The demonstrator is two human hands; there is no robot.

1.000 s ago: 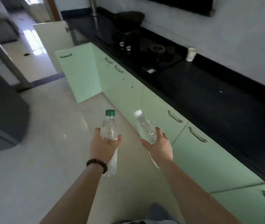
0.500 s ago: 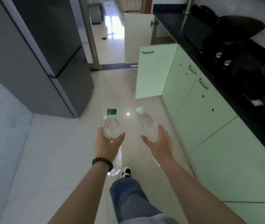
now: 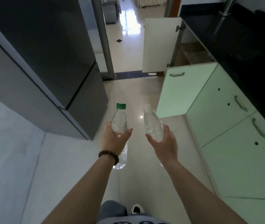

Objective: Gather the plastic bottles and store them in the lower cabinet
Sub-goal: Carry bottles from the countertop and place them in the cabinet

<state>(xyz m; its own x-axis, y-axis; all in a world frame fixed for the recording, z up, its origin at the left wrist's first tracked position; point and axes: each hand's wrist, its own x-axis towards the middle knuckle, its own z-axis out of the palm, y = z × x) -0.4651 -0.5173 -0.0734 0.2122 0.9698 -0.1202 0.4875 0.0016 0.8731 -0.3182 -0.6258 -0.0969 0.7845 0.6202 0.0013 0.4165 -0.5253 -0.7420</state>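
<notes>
My left hand (image 3: 114,139), with a bead bracelet at the wrist, grips a clear plastic bottle with a green cap (image 3: 119,120); its base shows below the hand. My right hand (image 3: 164,143) holds a second clear bottle with a white cap (image 3: 152,125), tilted left. Both are held out over the floor at waist height. Ahead on the right, two lower cabinet doors stand open: a green one (image 3: 181,88) and a white one (image 3: 159,44) farther on. The open cabinet's inside (image 3: 191,54) is dim, and I cannot make out what it holds.
A tall dark grey fridge (image 3: 47,59) fills the left side. Green lower cabinets (image 3: 235,126) with metal handles run along the right under a black countertop (image 3: 249,46). Glossy tiled floor (image 3: 136,88) leads to a doorway ahead. My knee and shoe show at the bottom.
My view has swung left from the counter to face down the kitchen aisle, and I have stepped forward. Both hands keep their bottles in the same hold.
</notes>
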